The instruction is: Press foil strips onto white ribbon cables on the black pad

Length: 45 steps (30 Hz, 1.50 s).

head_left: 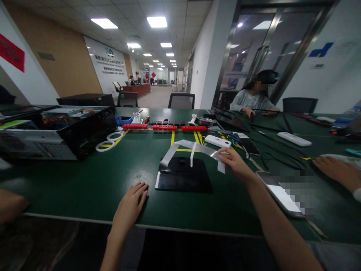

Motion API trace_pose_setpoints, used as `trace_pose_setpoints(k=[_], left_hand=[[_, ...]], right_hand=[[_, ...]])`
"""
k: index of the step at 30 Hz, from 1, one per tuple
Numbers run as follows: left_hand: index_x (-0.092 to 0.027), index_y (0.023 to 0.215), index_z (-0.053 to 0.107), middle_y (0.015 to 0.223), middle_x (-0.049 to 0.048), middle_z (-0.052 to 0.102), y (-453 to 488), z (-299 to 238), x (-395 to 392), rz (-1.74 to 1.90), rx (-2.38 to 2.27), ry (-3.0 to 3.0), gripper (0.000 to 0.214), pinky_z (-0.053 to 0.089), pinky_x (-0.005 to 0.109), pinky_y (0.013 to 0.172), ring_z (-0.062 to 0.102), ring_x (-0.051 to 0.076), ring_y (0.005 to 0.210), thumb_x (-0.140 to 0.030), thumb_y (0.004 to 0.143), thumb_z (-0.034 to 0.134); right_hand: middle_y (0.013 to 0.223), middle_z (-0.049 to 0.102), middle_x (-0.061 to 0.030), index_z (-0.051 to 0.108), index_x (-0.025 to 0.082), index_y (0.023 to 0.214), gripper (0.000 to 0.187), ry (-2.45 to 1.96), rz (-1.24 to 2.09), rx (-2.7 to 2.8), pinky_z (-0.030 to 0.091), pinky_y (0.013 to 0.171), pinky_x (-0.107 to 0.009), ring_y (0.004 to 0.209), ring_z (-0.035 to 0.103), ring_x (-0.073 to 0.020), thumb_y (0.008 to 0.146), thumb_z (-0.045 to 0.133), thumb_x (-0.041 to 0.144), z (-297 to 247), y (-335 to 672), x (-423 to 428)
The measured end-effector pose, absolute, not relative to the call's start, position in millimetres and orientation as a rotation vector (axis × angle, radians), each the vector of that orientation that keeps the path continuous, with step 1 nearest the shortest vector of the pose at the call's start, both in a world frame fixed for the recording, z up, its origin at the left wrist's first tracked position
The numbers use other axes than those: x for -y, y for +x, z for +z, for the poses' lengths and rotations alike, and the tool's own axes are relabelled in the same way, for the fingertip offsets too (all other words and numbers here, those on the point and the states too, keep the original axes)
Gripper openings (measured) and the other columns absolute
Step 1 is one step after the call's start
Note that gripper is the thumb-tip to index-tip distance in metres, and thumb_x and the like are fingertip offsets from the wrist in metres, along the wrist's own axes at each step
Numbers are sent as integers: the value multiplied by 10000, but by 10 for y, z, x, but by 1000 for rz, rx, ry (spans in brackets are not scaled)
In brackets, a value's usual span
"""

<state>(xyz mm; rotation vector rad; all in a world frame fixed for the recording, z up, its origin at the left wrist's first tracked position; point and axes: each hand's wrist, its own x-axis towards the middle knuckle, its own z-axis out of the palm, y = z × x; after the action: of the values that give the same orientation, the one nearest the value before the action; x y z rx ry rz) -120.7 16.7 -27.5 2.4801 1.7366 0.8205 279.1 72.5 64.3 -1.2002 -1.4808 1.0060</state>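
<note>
My right hand (232,162) pinches one end of a long translucent film strip (184,143), which looks like clear tape. The strip arches up and to the left, and its far end meets the back left of a glossy black panel (183,182). A narrow whitish piece hangs from the strip's middle. White shows along the panel's left edge, and a small block stands near its back edge. Left of the panel, my left hand (131,203) lies palm down on the green table (84,188), its fingers stretched out and holding nothing.
An open computer case (67,131) stands at left beside white rings (105,145). Red trays (164,127) line the back. A white device (217,141), cables (279,154) and a tablet (282,194) lie right. Other people's hands (337,169) rest at both sides; one person sits opposite.
</note>
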Motion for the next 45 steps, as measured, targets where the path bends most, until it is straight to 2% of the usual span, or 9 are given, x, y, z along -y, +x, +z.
trace_pose_setpoints(k=[5,11,16,23,30,35,39,43,45], left_hand=[[-181,1169,602,1222,80,614,-1204,-278,-168,796,-1747,2477,369,351,437,1041,506,226,1196,-340,918,383],[-200,1158,608,1213,70,621,-1207,-282,-163,826,-1737,2472,358,349,432,1044,521,220,1181,-343,912,392],[-201,1150,616,1206,69,626,-1197,-265,-159,840,-1737,2457,353,358,433,1038,524,225,1178,-339,905,403],[-207,1139,623,1200,70,630,-1197,-259,-163,863,-1727,2466,339,370,436,1028,530,229,1170,-330,904,412],[-203,1148,615,1204,75,626,-1196,-239,-154,821,-1736,2476,343,369,439,1029,526,225,1176,-328,908,404],[-179,1154,613,1209,84,622,-1190,-228,-145,799,-1751,2467,353,357,435,1038,519,230,1183,-323,909,405],[-177,1159,610,1219,83,615,-1193,-234,-150,769,-1761,2480,354,352,439,1041,518,233,1184,-320,913,400],[-180,1163,607,1222,82,613,-1197,-237,-156,755,-1762,2499,353,356,440,1039,513,233,1189,-319,914,400],[-199,1158,609,1216,71,618,-1197,-235,-155,770,-1762,2502,343,365,439,1032,514,231,1188,-320,912,403]], right_hand=[[621,538,36,477,207,913,442,-1190,724,1016,377,348,-177,451,478,-103,599,716,406,715,2976,-784],[552,519,34,534,178,937,260,-1522,501,763,382,330,-182,395,467,-104,696,613,231,691,3173,-799],[506,487,42,562,149,936,227,-1651,439,723,369,307,-174,371,474,-109,710,567,134,653,3205,-818],[510,499,38,553,159,905,211,-1643,407,758,370,298,-185,371,481,-118,696,575,143,622,3223,-826],[623,565,-4,516,181,936,275,-1500,344,980,387,319,-197,412,501,-123,705,592,310,543,3250,-841],[657,550,-16,530,183,1014,269,-1497,121,1245,419,410,-233,474,504,-142,796,508,340,554,3089,-807],[680,556,-30,555,183,1017,254,-1489,-109,1407,449,577,-293,561,527,-175,861,442,348,587,2943,-765],[872,622,-85,580,197,995,245,-1459,-248,1547,442,757,-343,788,587,-232,878,417,338,616,2844,-704],[937,625,-95,585,208,974,238,-1431,-213,1580,448,776,-356,843,588,-246,873,422,350,642,2792,-651]])
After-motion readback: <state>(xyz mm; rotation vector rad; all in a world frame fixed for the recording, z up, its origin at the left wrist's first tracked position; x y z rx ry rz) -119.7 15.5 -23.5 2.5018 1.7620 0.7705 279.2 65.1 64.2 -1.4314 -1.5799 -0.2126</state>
